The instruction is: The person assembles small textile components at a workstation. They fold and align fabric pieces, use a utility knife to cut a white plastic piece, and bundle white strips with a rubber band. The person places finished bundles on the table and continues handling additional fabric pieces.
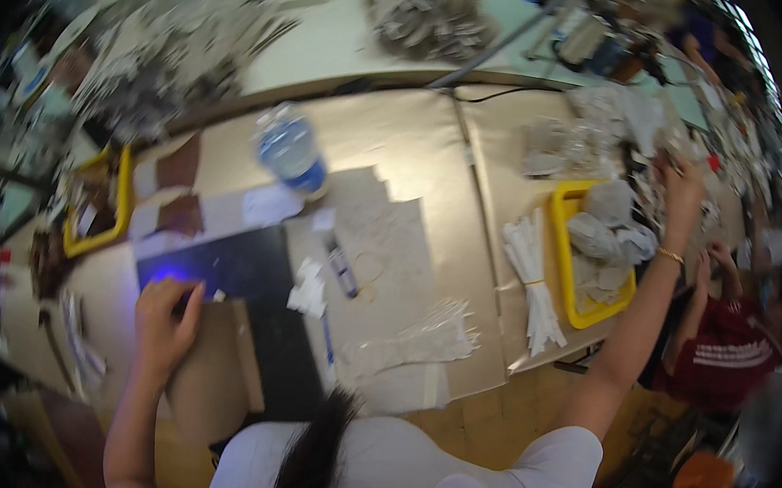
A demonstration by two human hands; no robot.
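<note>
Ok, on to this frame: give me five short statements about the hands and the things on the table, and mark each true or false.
1. The right hand is farther right than the right-hand yellow basket. True.
2. The left hand is gripping the plastic bottle. False: it is well apart from the bottle, by the dark sheet.
3. A bundle of white strips lies to the left of the right-hand yellow basket. True.
4. A bracelet is on the left wrist. False: it is on the right wrist.
5. The plastic bottle is inside a yellow basket. False: it is on the table, outside both yellow baskets.
</note>
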